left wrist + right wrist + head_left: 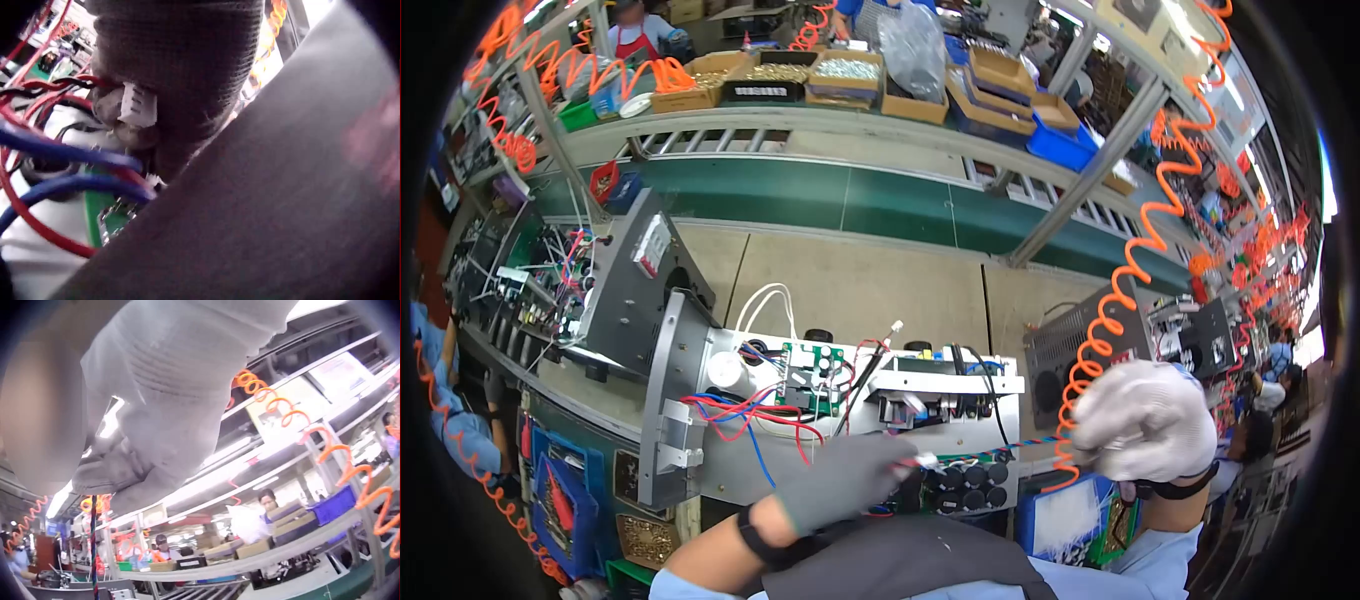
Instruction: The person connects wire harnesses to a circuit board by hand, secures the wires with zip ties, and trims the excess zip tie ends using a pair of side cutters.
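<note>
Wearing dk gray apron (910,560) & lt blue sleeves, nearest of all. Pinching white multi-pin connector (925,460) btwn fingertips of gray-gloved L hand (845,485), just beside black cylindrical capacitors (968,487) at near edge of open metal chassis (735,475). Gripping twisted multicolor wire lead (1015,443) in curled fingers of white-gloved R hand (1145,420), off to R of chassis. Stretching lead across caps, btwn both hands. Showing thick blue wires (72,149) & red ones close by L hand in L wrist view. Working over green PCB (825,378) mid-chassis, w/ white cylinder (728,370) to its L. Dangling orange coiled hose (1142,243) near R hand. Flanking chassis w/ gray-paneled unit (632,285) on L, vented dark panel (1085,340) on R. Running green conveyor (780,195) crosswise beyond bench. Lining far shelf w/ cartons of small parts (845,92), clear plastic bag (912,55), blue bin (1062,145). Placing worker in red apron (635,38) farthest, upper L.
</note>
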{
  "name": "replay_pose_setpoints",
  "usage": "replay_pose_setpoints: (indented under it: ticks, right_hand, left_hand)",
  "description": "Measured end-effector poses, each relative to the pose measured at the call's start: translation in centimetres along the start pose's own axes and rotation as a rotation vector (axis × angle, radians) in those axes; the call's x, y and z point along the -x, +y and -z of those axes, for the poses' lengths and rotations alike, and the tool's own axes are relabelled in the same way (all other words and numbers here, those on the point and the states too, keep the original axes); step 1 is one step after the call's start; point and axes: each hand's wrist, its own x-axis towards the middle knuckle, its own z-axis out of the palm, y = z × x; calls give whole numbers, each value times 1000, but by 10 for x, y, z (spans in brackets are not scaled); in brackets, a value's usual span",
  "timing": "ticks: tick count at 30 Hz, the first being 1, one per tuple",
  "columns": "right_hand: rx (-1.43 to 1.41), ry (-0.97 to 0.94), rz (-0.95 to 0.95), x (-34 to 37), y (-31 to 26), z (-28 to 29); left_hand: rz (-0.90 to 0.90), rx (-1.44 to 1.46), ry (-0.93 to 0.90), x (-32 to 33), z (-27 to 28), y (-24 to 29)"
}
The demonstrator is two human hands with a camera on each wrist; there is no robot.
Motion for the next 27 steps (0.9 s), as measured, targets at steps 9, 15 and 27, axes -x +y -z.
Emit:
replay_pose_setpoints:
  ticks: [9,15,27]
  right_hand:
    - [457,-333,148,-176,43,-45]
    - [1177,-764,-46,-226,116,-72]
    - [-63,-882,-691,-202,261,-78]
  left_hand:
    - [401,768,314,13,88,3]
    - [286,-69,578,-43,54,-43]
    - [405,168,503,-68,35,-86]
